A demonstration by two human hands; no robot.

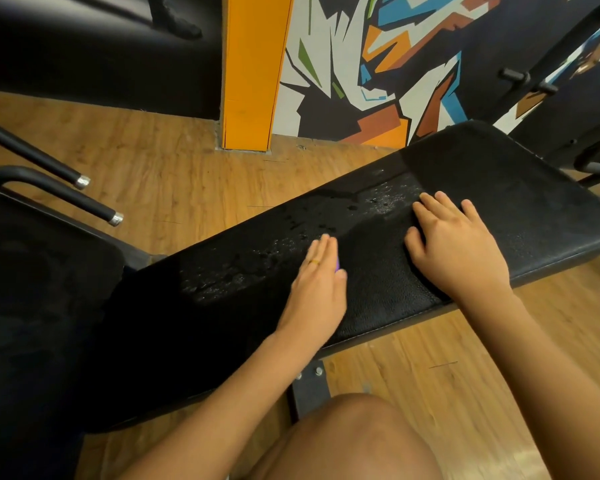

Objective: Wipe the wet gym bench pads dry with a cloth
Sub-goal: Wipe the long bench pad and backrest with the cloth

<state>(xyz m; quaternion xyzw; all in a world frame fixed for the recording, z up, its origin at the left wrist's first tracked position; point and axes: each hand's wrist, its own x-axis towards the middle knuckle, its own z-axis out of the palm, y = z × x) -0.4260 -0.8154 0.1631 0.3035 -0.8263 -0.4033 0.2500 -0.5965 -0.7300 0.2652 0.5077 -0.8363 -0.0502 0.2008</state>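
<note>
A wooden floor (pixel 160 174) fills the middle and lower part of the frame. Across it, from the lower left up to the right edge, runs a long black bench pad (pixel 499 188), the surface under both hands. A painted wall (pixel 361 64) with angular shapes in white, orange, blue and brown stands along the top right. At the left edge lies a second black pad (pixel 32 289), its end close to the long one. An orange pillar (pixel 253 71) rises at top centre. A bare knee (pixel 354 441) shows at the bottom centre, just in front of the bench's metal bracket (pixel 309 386). Two black bars with metal caps (pixel 84 202) reach in from the left.

A patch of water drops (pixel 243 268) glistens on the surface, spreading from left of centre up toward the middle; the leather between the two hands looks dull and grainy.

The right hand (pixel 458 247) rests flat on the pad right of centre, its fingers (pixel 430 206) released and spread, tips on the leather at the edge of the wet patch, grasping nothing. The left hand (pixel 317 289) lies on the pad at centre, slightly blurred, its fingers (pixel 323 247) straight and held together, palm down, beside the drops. A sliver of purple cloth (pixel 336 265) peeks from under this hand between forefinger and thumb; the rest of it is hidden beneath the palm. A thin yellow ring (pixel 315 261) sits on one finger of the left hand.
</note>
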